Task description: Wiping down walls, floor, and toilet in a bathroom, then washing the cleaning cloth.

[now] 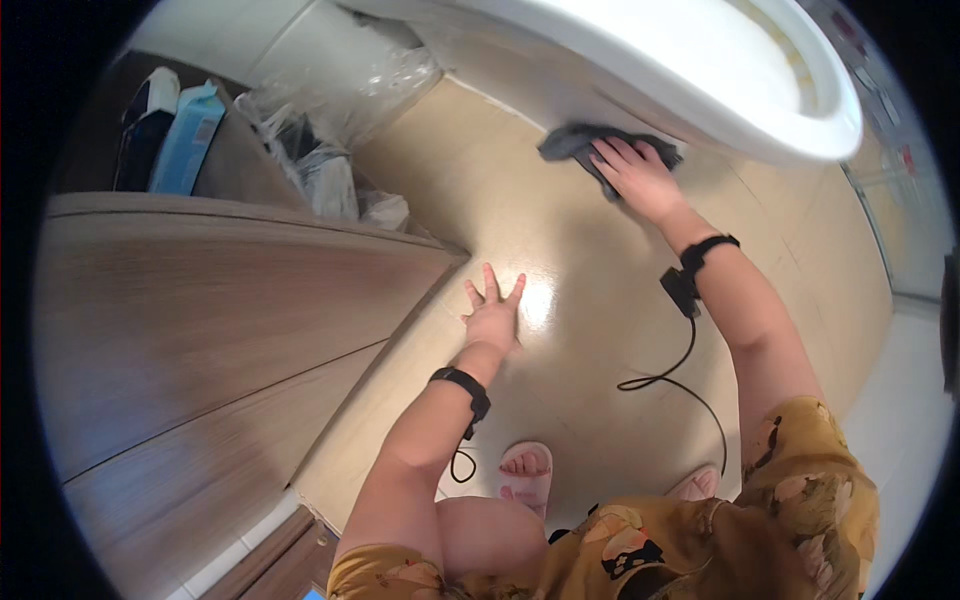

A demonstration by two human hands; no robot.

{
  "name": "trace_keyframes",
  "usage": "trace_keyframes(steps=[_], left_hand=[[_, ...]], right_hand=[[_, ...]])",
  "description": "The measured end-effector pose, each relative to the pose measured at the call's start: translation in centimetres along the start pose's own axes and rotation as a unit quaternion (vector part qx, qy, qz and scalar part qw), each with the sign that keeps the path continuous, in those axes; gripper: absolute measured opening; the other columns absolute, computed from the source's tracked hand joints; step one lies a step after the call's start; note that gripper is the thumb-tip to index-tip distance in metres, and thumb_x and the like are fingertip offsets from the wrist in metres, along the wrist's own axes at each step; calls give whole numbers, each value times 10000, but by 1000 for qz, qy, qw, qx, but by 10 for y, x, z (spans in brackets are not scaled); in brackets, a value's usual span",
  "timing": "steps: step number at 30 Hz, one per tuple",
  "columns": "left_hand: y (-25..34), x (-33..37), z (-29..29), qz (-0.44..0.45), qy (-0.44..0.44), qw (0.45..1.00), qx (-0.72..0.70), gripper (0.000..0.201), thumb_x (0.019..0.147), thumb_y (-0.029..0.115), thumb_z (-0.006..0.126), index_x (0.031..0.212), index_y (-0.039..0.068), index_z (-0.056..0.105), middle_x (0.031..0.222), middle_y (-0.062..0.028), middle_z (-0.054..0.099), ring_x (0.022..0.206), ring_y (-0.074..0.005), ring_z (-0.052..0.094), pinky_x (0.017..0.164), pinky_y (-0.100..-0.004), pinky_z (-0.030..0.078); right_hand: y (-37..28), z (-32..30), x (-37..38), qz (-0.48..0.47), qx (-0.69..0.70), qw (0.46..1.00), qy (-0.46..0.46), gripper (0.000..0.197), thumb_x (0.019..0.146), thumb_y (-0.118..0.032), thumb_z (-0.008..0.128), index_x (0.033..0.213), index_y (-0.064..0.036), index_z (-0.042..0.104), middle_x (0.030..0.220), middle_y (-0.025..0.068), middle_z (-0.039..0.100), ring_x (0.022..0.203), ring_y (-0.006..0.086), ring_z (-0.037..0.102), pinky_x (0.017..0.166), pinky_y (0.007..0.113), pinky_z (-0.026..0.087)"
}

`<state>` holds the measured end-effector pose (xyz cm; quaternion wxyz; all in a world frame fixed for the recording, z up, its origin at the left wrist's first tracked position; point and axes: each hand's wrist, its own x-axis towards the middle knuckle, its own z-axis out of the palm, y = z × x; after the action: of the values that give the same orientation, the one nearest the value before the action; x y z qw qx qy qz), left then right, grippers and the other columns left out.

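"Left hand?"

"Fingers spread wide, holding nothing, the cabinet just to their left."

"And the right hand?"

"Fingers slightly parted, laid over the cloth beneath them on the floor."

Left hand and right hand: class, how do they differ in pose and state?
The left hand has its fingers spread wide; the right hand has them closer together. The left hand holds nothing, while the right hand rests on a dark grey cloth. Both wear a black wrist strap.

A blue carton stands near crumpled clear plastic.
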<state>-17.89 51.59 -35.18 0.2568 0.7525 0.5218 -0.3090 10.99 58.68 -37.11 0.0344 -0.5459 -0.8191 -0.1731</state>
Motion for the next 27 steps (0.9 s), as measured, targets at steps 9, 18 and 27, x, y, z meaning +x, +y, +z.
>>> trace_keyframes(steps=[9, 18, 27], left_hand=[[-19, 58, -12, 65, -81, 988, 115, 1141, 505, 355, 820, 1410, 170, 151, 1419, -260, 99, 1250, -424, 303, 1008, -366, 360], [176, 59, 12, 50, 68, 992, 94, 1328, 387, 443, 853, 1421, 128, 81, 1361, -383, 123, 1302, -461, 142, 1062, -475, 168], [123, 114, 82, 164, 5, 857, -489, 847, 721, 431, 614, 1377, 114, 183, 1355, -215, 254, 1259, -346, 243, 1015, -458, 264]], right_hand=[[-19, -32, -149, 606, 640, 356, 309, 457, 767, 4, 498, 1211, -103, 464, 1138, 133, 527, 1064, 293, 504, 922, 415, 402], [-25, -34, -120, 561, 679, 227, 416, 498, 868, -139, 524, 1304, 5, 330, 1244, 118, 475, 1111, 202, 467, 934, 298, 361], [-10, -34, 17, 614, 523, 414, 422, 679, 716, -74, 569, 1331, -28, 286, 1339, 194, 277, 1186, 380, 277, 1013, 453, 234]])
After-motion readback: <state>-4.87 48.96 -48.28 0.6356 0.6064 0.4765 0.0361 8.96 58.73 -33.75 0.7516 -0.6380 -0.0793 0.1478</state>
